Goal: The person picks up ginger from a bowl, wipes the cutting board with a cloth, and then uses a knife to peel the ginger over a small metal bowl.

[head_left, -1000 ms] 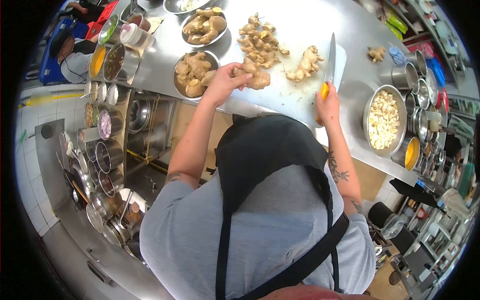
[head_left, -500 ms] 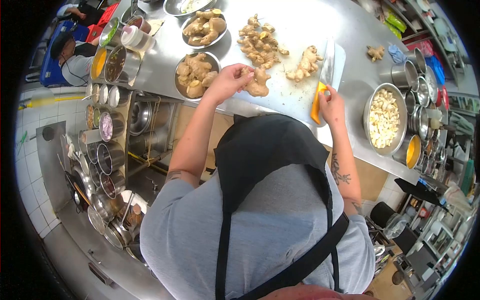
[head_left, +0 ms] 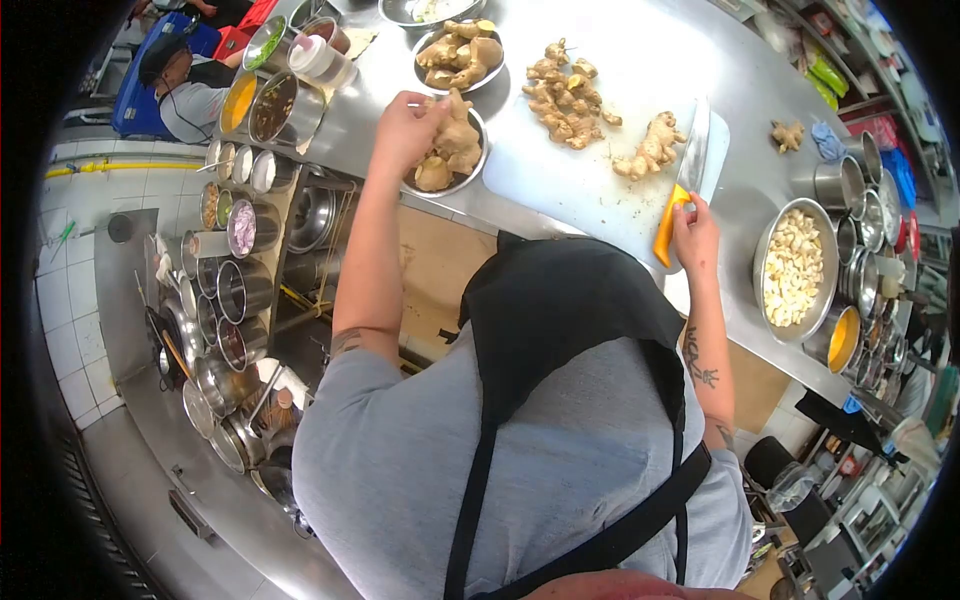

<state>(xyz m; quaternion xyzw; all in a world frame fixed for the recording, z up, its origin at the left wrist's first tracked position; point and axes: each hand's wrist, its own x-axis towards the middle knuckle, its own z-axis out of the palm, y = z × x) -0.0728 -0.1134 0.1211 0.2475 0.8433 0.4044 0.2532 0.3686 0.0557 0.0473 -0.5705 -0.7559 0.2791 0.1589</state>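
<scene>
My left hand [head_left: 408,132] is over the near steel bowl [head_left: 484,158], its fingers closed on a knobbly piece of ginger root [head_left: 458,140]. Another piece sits under it in the bowl, and the hand hides part of the rim. My right hand [head_left: 697,235] grips the yellow handle of a kitchen knife [head_left: 692,165], whose blade lies flat along the right side of the white cutting board [head_left: 540,185]. Left of the blade is a single ginger root [head_left: 652,147]. A pile of unpeeled ginger [head_left: 567,100] occupies the board's far left part.
A second bowl of ginger [head_left: 460,58] stands behind the first. To the right is a large bowl of pale cut pieces [head_left: 795,268]; a lone ginger root [head_left: 787,136] lies beyond the board. Sauce pots [head_left: 288,108] line the left, where another person [head_left: 190,100] is visible.
My left hand has moved left from the board's near edge to the near bowl, carrying the ginger piece. My right hand stays on the knife. The whole view has shifted slightly.
</scene>
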